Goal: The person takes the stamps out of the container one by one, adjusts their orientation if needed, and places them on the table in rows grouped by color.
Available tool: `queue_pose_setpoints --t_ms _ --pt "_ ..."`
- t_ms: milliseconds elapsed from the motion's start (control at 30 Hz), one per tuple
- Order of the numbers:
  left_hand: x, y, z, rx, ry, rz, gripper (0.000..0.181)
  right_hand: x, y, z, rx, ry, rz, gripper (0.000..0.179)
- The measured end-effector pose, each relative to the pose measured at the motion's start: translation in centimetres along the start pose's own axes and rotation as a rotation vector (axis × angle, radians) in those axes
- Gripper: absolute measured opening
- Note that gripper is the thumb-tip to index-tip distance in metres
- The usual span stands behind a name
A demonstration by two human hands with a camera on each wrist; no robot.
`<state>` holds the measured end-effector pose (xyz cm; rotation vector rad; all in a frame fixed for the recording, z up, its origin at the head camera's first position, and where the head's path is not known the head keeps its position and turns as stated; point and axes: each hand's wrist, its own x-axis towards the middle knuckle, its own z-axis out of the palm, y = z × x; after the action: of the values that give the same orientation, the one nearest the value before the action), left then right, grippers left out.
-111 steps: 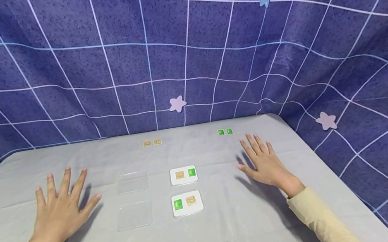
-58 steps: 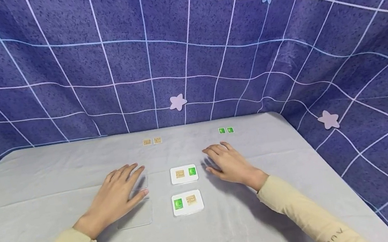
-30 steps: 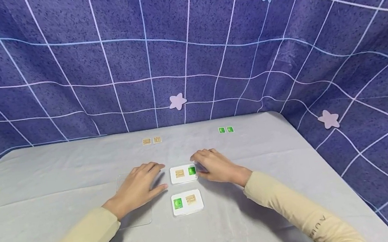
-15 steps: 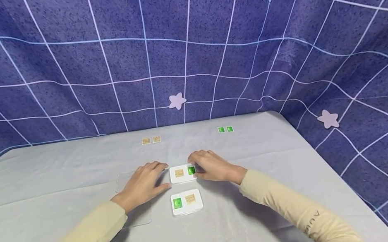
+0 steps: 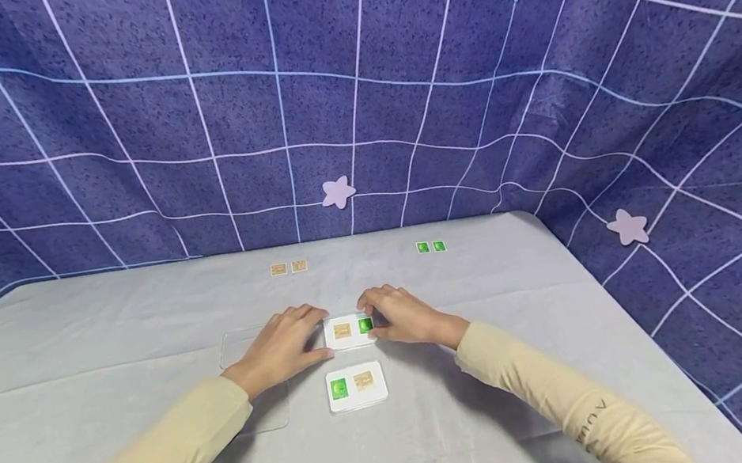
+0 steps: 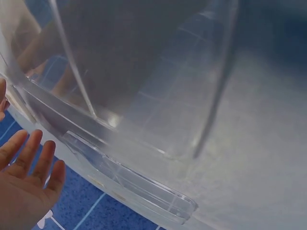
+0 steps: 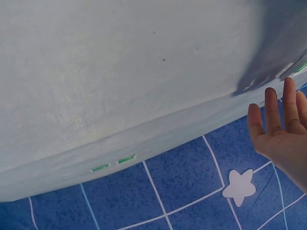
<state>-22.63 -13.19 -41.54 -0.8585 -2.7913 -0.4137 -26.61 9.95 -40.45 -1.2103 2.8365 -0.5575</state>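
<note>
A small white rectangular case (image 5: pixel 356 340) with clear edges lies flat on the grey cloth, a tan square and a green square on its face. At its left end my left hand (image 5: pixel 278 351) holds its fingertips at the back corner and its thumb at the front corner. My right hand (image 5: pixel 407 316) curls its fingers and thumb round the right end, the thumb overlapping the green square. Close in front lies a similar case (image 5: pixel 358 399), with green at left and tan at right. Both wrist views show the hands with palms and fingers visible.
Two clear plastic trays lie at left: a far tray (image 5: pixel 232 340) and a near tray (image 5: pixel 272 418), both partly hidden by my left hand and arm. Toward the back edge are two tan squares (image 5: pixel 288 268) and two green squares (image 5: pixel 431 246). A blue curtain (image 5: pixel 254 121) hangs behind.
From wide apart at the sides, both hands have moved inward to the ends of the far case. The right hand arrived first; the left closed in over the last second. The cases have not moved.
</note>
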Motion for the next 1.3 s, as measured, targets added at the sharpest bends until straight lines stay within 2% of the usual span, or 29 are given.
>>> queue_pose_setpoints --t_ms 400,667,1033,1300 --pt "0.09 -0.05 0.43 0.005 -0.007 0.004 0.056 0.46 -0.02 0.1 0.08 0.001 0.005 0.037" --pt "0.11 -0.04 0.41 0.005 -0.026 -0.016 0.056 0.66 -0.29 0.08 0.122 -0.008 0.057 0.036" --pt "0.07 -0.03 0.49 0.005 -0.053 -0.037 0.057 0.78 -0.16 0.06 0.123 -0.042 0.076 0.027" --pt "0.14 0.04 0.42 -0.004 -0.064 -0.052 0.056 0.59 -0.24 -0.02 0.133 -0.03 0.084 0.028"
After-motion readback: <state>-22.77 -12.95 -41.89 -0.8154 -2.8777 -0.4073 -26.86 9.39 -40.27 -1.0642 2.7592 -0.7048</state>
